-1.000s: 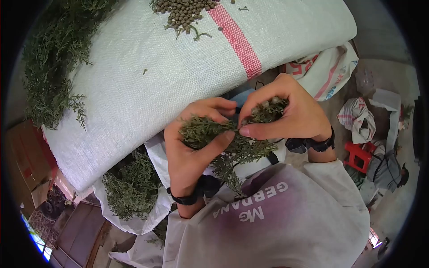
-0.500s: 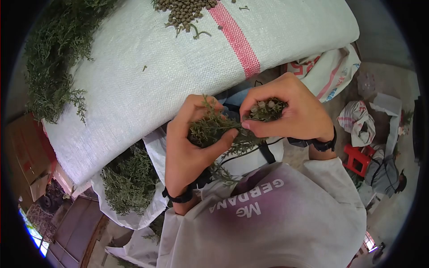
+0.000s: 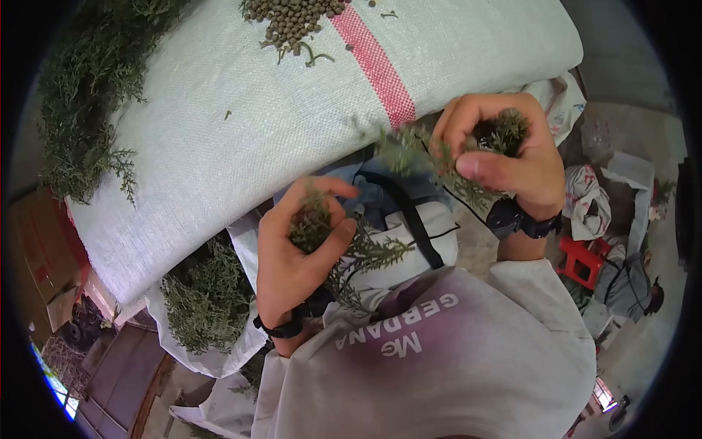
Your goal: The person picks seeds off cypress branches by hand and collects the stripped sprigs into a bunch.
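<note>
Evidently the left fingers are loosely curled round a bunch of evergreen sprigs, thumb and forefinger bent toward each other with a small gap at the tips. Part of the bunch trails out rightward and nearer. The right fingers pinch a longer sprig, blurred, its leafy end pointing left over the far sack's edge; a second tuft sits in the curl of that hand. The two hands are well apart.

Farther off, a pile of small round pellets lies loose on the white woven sack, by its red stripe, with a few twig bits at the pile's near side. Plenty is in sprig form, though: a large heap of greenery covers the sack's far left, and more foliage fills an open white bag at near left. Whether the held pieces carry any pellets cannot be told.

Between and below the hands run a black strap and a thin dark cord, close under the greenery, where stems could catch. The stained shirt takes up the near side. To the right are a red stool and a crumpled striped sack; a cardboard box stands at left.
</note>
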`<move>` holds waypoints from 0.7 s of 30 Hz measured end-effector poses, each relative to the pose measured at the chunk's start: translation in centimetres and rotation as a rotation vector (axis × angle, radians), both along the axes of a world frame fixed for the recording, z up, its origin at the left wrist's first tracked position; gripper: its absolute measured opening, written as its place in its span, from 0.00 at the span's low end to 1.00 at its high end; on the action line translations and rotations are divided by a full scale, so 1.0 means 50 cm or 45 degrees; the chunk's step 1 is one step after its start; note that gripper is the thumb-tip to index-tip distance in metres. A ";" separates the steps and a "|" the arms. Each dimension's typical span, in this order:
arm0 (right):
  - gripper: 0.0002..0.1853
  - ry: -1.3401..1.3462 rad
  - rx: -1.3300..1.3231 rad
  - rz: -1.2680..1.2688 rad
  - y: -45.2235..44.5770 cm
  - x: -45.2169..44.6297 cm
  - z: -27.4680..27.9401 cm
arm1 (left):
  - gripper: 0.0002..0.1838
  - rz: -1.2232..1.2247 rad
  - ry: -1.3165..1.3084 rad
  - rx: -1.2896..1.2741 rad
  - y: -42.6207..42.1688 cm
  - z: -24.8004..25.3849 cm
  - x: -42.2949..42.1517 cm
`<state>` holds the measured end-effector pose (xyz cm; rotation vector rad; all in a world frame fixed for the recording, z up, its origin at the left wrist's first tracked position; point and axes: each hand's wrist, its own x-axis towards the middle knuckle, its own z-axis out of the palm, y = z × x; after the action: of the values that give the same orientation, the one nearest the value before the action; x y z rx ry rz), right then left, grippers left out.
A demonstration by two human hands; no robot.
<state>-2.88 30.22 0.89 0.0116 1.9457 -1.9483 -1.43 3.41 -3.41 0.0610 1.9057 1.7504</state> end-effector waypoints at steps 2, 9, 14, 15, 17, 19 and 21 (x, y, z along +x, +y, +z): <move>0.08 0.009 -0.006 -0.089 0.002 0.001 0.004 | 0.14 -0.062 0.033 0.060 -0.006 0.000 -0.003; 0.07 -0.064 -0.034 -0.037 -0.042 0.022 -0.025 | 0.13 0.385 -0.151 0.905 0.030 -0.031 -0.014; 0.06 -0.020 0.067 0.003 -0.059 0.034 -0.034 | 0.12 0.332 -0.219 1.021 0.037 -0.023 -0.026; 0.06 0.011 0.107 -0.019 -0.064 0.038 -0.036 | 0.12 0.327 -0.225 1.019 0.040 -0.019 -0.026; 0.07 0.076 0.190 -0.053 -0.074 0.043 -0.039 | 0.12 0.533 -0.152 0.677 0.055 -0.007 -0.023; 0.07 0.159 0.213 -0.012 -0.081 0.045 -0.044 | 0.12 0.632 -0.113 0.527 0.062 -0.006 -0.024; 0.08 0.326 0.247 0.053 -0.082 0.044 -0.048 | 0.11 0.615 -0.085 0.412 0.054 -0.012 -0.023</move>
<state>-0.71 26.11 -1.50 -0.2346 2.2729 -1.8002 -2.58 6.11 -4.01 -0.3633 1.6621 2.3336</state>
